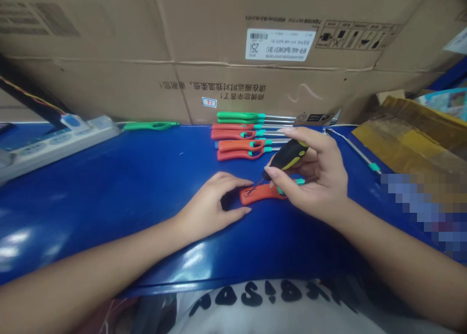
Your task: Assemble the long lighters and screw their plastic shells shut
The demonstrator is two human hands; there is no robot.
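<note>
An orange gas lighter [268, 193] with a teal trigger lies on the blue table. My left hand [211, 205] curves around its handle end, thumb and forefinger lightly bracing the two sides. A gap shows between the palm and the lighter. In my right hand [321, 178] is a black and yellow screwdriver [288, 156], tilted so that its thin shaft points down-left. The tip meets the lighter's handle near its end. My right hand hides the lighter's nozzle side.
Several red and orange lighters [237, 145] and green lighters [237, 116] lie stacked behind my hands. Another green lighter [149, 125] is beside a white power strip [62, 139]. A large cardboard box [127, 46] walls off the back. At right sits a taped carton [401, 134] near a loose metal rod [355, 149].
</note>
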